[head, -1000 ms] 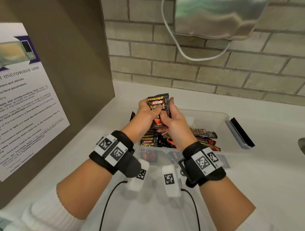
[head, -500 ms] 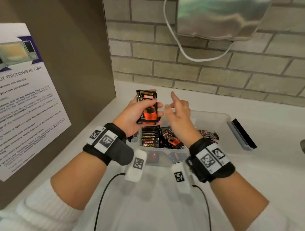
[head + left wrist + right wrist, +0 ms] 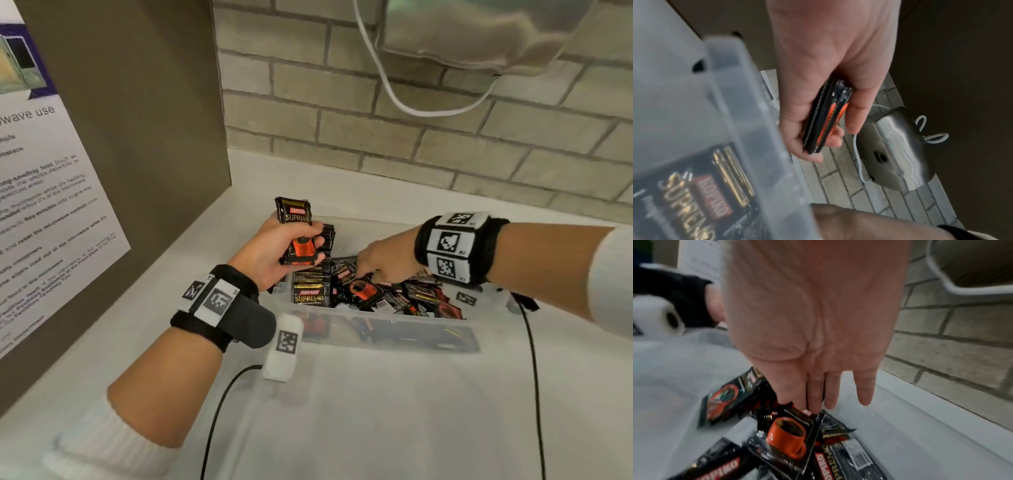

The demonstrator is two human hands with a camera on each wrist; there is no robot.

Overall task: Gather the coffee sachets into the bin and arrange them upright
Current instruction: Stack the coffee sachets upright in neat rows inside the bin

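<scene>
My left hand [image 3: 270, 253] grips a small stack of black-and-orange coffee sachets [image 3: 296, 236] upright, just above the left end of the clear plastic bin [image 3: 376, 332]. The left wrist view shows the stack [image 3: 826, 120] edge-on between thumb and fingers. A few sachets [image 3: 308, 294] stand upright at the bin's left end; several others [image 3: 421, 301] lie loose and jumbled to their right. My right hand [image 3: 373, 263] reaches down into the bin with straight fingers, and its fingertips [image 3: 812, 407] touch the top edge of a sachet showing an orange cup [image 3: 789, 434].
The bin stands on a white counter [image 3: 376, 411]. A brown cabinet side with a microwave-use poster [image 3: 51, 205] rises close on the left. A brick wall [image 3: 411, 144] runs behind, with a steel appliance [image 3: 479, 34] and its white cable [image 3: 411, 108] overhead.
My right hand has let go of the stack and dropped right and down into the bin. The left hand keeps holding the stack and has lowered slightly toward the bin's left end.
</scene>
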